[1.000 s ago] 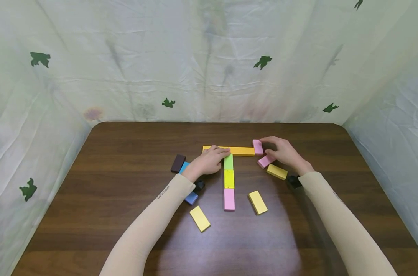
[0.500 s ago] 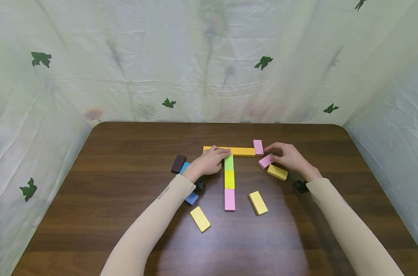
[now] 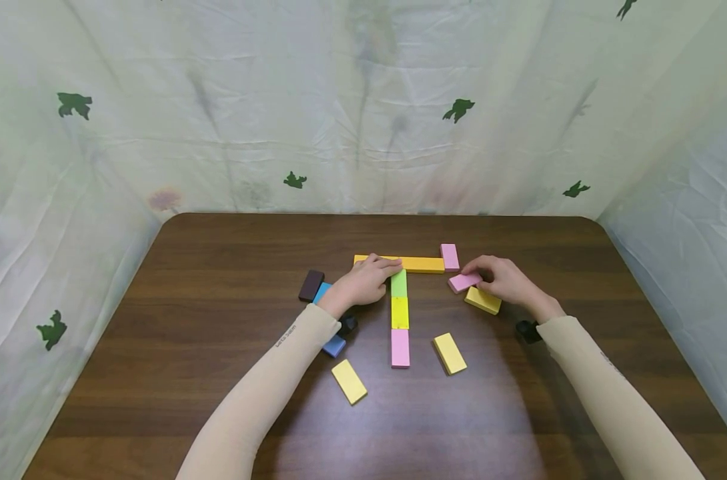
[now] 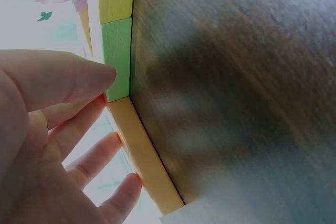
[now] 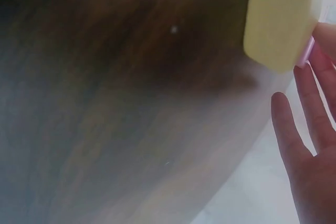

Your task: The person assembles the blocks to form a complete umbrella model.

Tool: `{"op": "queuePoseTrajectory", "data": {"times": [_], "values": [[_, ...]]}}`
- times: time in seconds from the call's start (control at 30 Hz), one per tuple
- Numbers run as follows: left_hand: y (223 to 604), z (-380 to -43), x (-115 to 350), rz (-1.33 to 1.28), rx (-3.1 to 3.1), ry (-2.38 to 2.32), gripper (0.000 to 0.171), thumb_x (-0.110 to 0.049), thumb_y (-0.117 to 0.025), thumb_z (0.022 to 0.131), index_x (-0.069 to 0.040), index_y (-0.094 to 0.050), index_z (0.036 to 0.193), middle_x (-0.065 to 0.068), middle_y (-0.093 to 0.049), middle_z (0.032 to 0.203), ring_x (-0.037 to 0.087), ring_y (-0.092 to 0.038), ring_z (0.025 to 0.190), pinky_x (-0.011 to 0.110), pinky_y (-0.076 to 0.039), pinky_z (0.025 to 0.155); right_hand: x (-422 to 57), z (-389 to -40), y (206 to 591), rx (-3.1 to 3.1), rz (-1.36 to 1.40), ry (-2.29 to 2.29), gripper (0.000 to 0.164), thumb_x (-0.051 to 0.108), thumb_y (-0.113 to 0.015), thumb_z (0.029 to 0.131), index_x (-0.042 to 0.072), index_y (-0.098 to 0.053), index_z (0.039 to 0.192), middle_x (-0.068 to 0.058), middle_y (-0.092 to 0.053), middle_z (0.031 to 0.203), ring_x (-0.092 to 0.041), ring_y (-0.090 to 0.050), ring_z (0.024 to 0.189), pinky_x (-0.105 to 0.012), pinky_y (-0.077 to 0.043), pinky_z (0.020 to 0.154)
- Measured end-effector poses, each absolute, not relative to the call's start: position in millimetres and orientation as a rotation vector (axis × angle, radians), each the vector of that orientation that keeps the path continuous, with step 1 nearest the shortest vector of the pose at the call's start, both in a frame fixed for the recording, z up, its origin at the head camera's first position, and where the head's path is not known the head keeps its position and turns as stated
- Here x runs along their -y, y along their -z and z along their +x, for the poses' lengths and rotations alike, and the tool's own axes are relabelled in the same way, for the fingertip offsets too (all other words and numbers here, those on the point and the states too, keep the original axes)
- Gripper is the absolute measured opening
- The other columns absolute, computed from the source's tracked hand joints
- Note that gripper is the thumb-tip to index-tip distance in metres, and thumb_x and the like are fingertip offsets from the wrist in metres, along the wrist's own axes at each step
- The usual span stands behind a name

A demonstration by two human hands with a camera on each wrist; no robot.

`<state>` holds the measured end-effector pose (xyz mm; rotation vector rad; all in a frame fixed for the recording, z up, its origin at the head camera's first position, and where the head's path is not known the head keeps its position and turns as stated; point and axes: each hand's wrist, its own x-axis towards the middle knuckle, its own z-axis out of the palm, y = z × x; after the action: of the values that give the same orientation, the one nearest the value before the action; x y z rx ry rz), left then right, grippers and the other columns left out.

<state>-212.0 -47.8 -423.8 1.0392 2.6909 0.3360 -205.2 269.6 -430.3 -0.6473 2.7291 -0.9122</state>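
My left hand point(image 3: 366, 280) rests at the corner where a green block point(image 3: 399, 285) meets an orange row point(image 3: 422, 265), its fingers loosely extended. In the left wrist view the thumb touches the green block and fingertips lie along the orange side. My right hand point(image 3: 503, 280) pinches a tilted pink block point(image 3: 462, 283) between thumb and forefinger; in the right wrist view, that pink block point(image 5: 306, 52) is mostly hidden behind a yellow block point(image 5: 281, 19). Another pink block point(image 3: 450, 257) stands at the right end of the orange row.
Below the green block run a bright yellow block point(image 3: 400, 313) and a pink one. Pale yellow blocks point(image 3: 450, 353) lie loose nearer the front. A dark brown block point(image 3: 311, 286) and blue blocks point(image 3: 334, 345) lie partly under the left arm. A cloth curtain point(image 3: 363, 133) hangs behind the table.
My right hand has left the pink block at the end of the orange row, moved toward me, and now pinches the nearer pink block, turning it slightly. The left hand has stayed put.
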Motion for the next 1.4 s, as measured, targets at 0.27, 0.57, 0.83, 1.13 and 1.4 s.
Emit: {"op": "queuePoseTrajectory", "data": {"times": [0.27, 0.57, 0.83, 1.13, 1.4], "values": [[421.0, -210.9, 46.6, 1.018, -2.684, -0.314, 0.052, -0.003, -0.048, 0.095, -0.01, -0.041, 0.146, 0.001, -0.034, 0.152, 0.029, -0.035, 0.129, 0.045, -0.033, 0.102, -270.3, -204.4, 431.1, -2.734, -0.655, 0.898, 0.032, -0.012, -0.06, 0.082, 0.003, -0.066, 0.11, -0.015, -0.061, 0.115, -0.032, -0.052, 0.106, -0.054, -0.04, 0.094], [420.7, -210.3, 47.2, 1.012, -2.685, -0.318, 0.052, -0.002, -0.048, 0.095, -0.011, -0.041, 0.146, 0.0, -0.034, 0.152, 0.029, -0.035, 0.129, 0.045, -0.033, 0.102, -271.3, -205.7, 431.4, -2.739, -0.684, 0.869, 0.031, -0.01, -0.062, 0.083, 0.004, -0.066, 0.11, -0.015, -0.062, 0.114, -0.032, -0.052, 0.106, -0.053, -0.041, 0.093], [421.5, -211.6, 47.0, 1.012, -2.678, -0.313, 0.052, -0.003, -0.048, 0.095, -0.011, -0.04, 0.146, 0.0, -0.033, 0.152, 0.028, -0.034, 0.129, 0.045, -0.032, 0.103, -271.8, -205.6, 428.9, -2.731, -0.671, 0.865, 0.03, -0.008, -0.062, 0.084, 0.005, -0.067, 0.111, -0.013, -0.063, 0.114, -0.031, -0.054, 0.105, -0.052, -0.043, 0.093], [421.7, -211.5, 47.6, 1.01, -2.679, -0.323, 0.053, -0.003, -0.048, 0.095, -0.012, -0.04, 0.147, 0.0, -0.033, 0.152, 0.028, -0.034, 0.129, 0.045, -0.032, 0.103, -271.3, -206.6, 430.9, -2.706, -0.67, 0.862, 0.03, -0.006, -0.063, 0.085, 0.006, -0.067, 0.113, -0.013, -0.063, 0.116, -0.031, -0.054, 0.104, -0.052, -0.043, 0.092], [422.1, -211.2, 47.0, 1.001, -2.679, -0.325, 0.053, -0.003, -0.047, 0.096, -0.012, -0.04, 0.147, -0.001, -0.032, 0.153, 0.028, -0.034, 0.13, 0.044, -0.031, 0.103, -271.3, -205.3, 431.1, -2.705, -0.638, 0.855, 0.03, -0.004, -0.064, 0.085, 0.006, -0.067, 0.114, -0.014, -0.062, 0.118, -0.031, -0.054, 0.106, -0.052, -0.042, 0.094]]}}
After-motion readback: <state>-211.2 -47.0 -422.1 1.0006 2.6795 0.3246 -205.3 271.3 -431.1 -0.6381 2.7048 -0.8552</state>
